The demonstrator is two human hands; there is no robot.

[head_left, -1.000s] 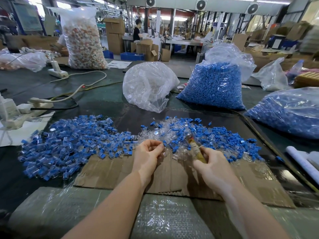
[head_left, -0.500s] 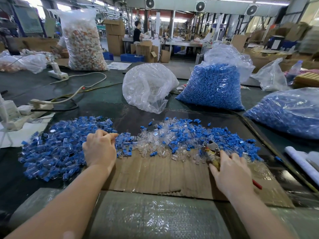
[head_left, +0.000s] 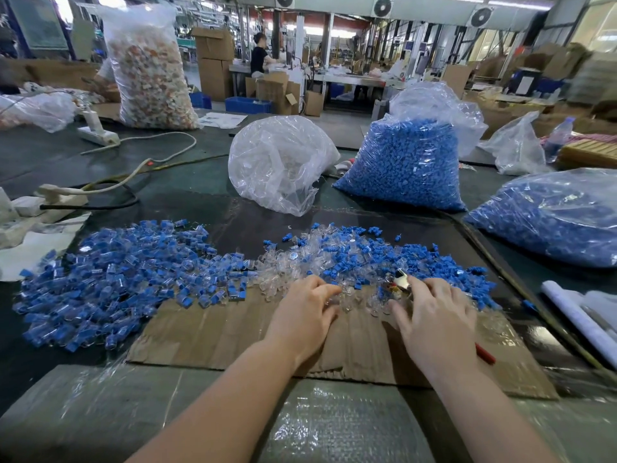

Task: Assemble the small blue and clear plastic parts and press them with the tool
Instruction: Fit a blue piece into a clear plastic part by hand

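A heap of loose clear and blue plastic parts point(head_left: 350, 259) lies mid-table, at the far edge of a cardboard sheet point(head_left: 233, 335). My left hand point(head_left: 303, 312) lies palm down on the cardboard, and its fingertips touch the clear pieces at the heap's near edge. My right hand point(head_left: 434, 315) grips the pliers point(head_left: 401, 281). The metal jaws poke out past my fingers into the heap, and a red handle tip shows behind my wrist. A wide pile of joined blue-and-clear pieces point(head_left: 117, 272) spreads to the left.
Behind the heap stand a bag of clear parts point(head_left: 280, 162) and a full bag of blue parts point(head_left: 407, 165); another blue bag point(head_left: 551, 215) lies at the right. Power strips and cables point(head_left: 100, 188) trail at the left. White rolls point(head_left: 577, 315) lie by the right edge.
My left hand has come back from the joined pile at the left to the clear pieces in the middle. My right hand with the pliers has shifted slightly left into the heap.
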